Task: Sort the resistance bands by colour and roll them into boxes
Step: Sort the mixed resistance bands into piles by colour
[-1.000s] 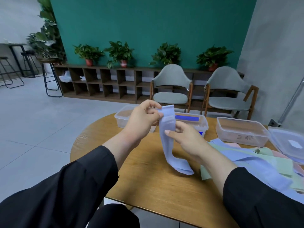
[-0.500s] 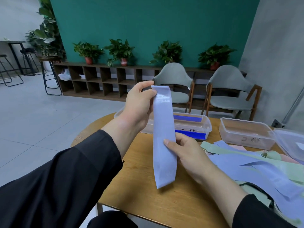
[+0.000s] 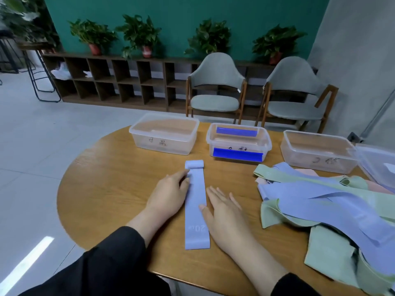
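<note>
A light blue resistance band [image 3: 196, 201] lies flat on the round wooden table [image 3: 111, 189], lengthwise away from me, with its far end curled into a small roll. My left hand [image 3: 170, 194] rests flat beside its left edge, fingertips touching the band. My right hand [image 3: 222, 207] lies flat along the right edge, thumb on the band. Three clear plastic boxes stand at the back: a left box [image 3: 164, 133] that looks empty, a middle box [image 3: 238, 142] with dark blue bands, a right box [image 3: 318, 151].
A loose heap of light blue, green and pink bands [image 3: 333, 206] covers the table's right side. A box lid [image 3: 378, 163] lies at the far right. Two grey chairs [image 3: 215, 88] stand behind the table, with a shelf and plants along the green wall.
The band was held upright in the air between both hands; now it lies flat on the table with its far end rolled. Both hands have come down flat beside it.
</note>
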A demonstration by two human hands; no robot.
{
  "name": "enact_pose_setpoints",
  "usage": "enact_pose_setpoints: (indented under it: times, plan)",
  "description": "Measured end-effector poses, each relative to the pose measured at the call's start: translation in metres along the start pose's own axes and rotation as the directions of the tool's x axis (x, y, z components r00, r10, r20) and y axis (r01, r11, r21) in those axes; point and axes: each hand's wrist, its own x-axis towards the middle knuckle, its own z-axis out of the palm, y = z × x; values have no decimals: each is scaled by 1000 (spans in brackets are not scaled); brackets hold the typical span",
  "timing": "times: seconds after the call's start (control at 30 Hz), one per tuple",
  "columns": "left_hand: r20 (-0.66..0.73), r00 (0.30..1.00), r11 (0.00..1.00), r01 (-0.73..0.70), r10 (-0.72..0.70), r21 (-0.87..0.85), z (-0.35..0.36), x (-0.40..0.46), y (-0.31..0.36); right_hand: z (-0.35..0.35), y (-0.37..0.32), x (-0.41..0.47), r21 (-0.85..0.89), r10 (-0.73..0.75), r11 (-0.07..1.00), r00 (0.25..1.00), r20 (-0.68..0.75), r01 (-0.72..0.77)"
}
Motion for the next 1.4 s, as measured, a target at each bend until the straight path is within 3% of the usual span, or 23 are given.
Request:
enact_pose_setpoints:
  times: [0.2, 0.3, 0.37, 0.47, 0.57, 0.63, 0.67, 0.77, 0.87, 1.0, 1.13, 1.27, 1.33, 1.4]
  plan:
    - [90, 990, 948, -127, 105, 290, 7, 5, -3, 5, -1, 2, -146, -52, 988, 998, 41, 57]
    - [81, 991, 950, -124, 105, 287, 8, 11, -5, 1, -7, 0, -110, -61, 992, 997, 43, 65]
    - [70, 993, 974, -106, 94, 198, 6, 11, -7, -6, -9, -1, 11, -78, 997, 996, 33, 78]
    - [34, 998, 998, -62, 62, 19, 3, 8, -8, -34, -9, -7, 224, -82, 969, 990, -110, 105]
    - [55, 997, 999, -47, 46, 7, 2, 2, -4, -76, 5, -6, 140, -120, 973, 926, -359, 181]
    - [64, 996, 996, -60, 56, 65, 5, -2, 2, -102, 23, 0, 97, -48, 991, 919, -392, 93]
    - [60, 995, 992, -83, 77, 95, 7, -4, 5, -113, 32, 5, 91, 36, 996, 939, -343, -5]
    - [80, 989, 982, -131, 121, 134, 12, -11, 11, -126, 54, 12, -21, 330, 943, 942, -60, -332]
    - [142, 980, 967, -168, 142, 191, 19, -17, 11, -118, 61, 15, -178, 389, 911, 919, 66, -372]
    - [203, 965, 926, -225, 168, 304, 21, -20, 13, -110, 58, 27, -336, 504, 820, 863, 38, -464]
    - [201, 967, 940, -210, 159, 267, 18, -23, 16, -120, 63, 23, -71, 470, 878, 881, -48, -472]
    - [39, 966, 957, -259, 256, 133, 8, -22, 33, -154, 59, 15, 316, 384, 901, 886, -262, -297]
    - [-64, 955, 957, -291, 290, -6, 3, -19, 64, -173, 53, 15, 404, 337, 895, 877, -341, -187]
    - [-79, 958, 931, -285, 274, -226, 0, -17, 109, -189, 48, 14, 445, 293, 891, 862, -414, -89]
